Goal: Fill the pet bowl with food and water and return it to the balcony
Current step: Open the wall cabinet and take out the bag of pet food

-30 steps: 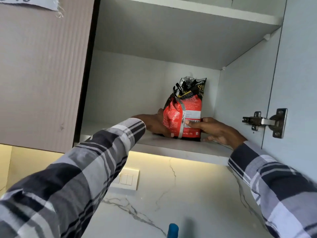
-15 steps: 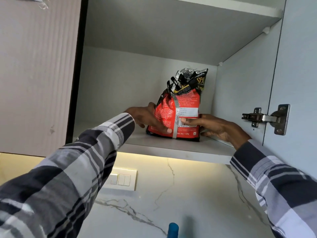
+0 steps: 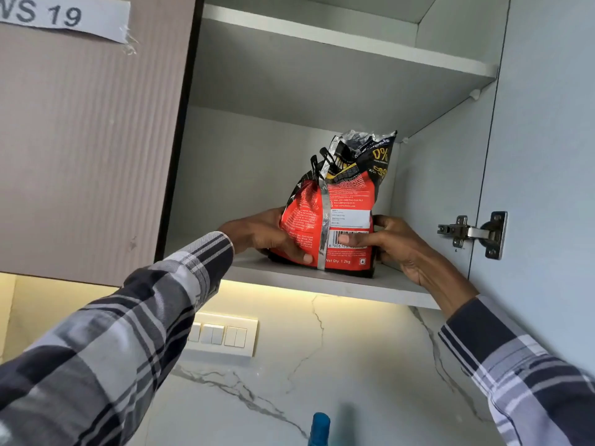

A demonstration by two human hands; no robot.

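Observation:
A red and black pet food bag (image 3: 335, 201) with a crumpled open top stands on the lower shelf (image 3: 322, 281) of an open wall cabinet. My left hand (image 3: 267, 235) grips the bag's left side, thumb across its front near the bottom. My right hand (image 3: 396, 246) grips the right side, fingers curled over the barcode label. The bag's base sits near the shelf's front edge. No pet bowl is in view.
The cabinet's open door (image 3: 547, 156) with a metal hinge (image 3: 473, 233) hangs to the right. A closed beige door (image 3: 87, 140) with a paper label is at left. Below are a marble wall, a switch plate (image 3: 222, 334) and a blue object's top (image 3: 318, 428).
Both hands have drawn the bag forward along the shelf toward its front edge. The view has tilted up slightly.

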